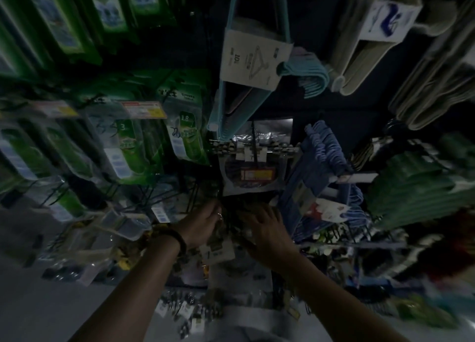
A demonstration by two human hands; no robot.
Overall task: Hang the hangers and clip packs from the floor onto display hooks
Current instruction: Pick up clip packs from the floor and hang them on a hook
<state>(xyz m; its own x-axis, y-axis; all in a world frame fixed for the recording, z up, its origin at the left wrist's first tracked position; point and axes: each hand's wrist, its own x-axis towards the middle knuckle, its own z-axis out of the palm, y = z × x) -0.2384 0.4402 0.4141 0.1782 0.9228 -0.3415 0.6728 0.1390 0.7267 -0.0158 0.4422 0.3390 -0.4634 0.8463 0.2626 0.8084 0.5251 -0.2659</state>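
— Where are the clip packs (185, 133)?
— In rows across the left of the frame. Hanger bundles (246, 59) fill the upper centre and upper right.
— And the hands?
— Left hand (203, 223) and right hand (267, 231) are side by side at lower centre, below a hanging pack (253, 167). The floor (51, 311) is at lower left.

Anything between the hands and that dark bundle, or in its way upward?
Nothing between them: the left hand and right hand both touch the bundle. A bagged pack hangs just above it, possibly in its way; the rest is too dark to tell.
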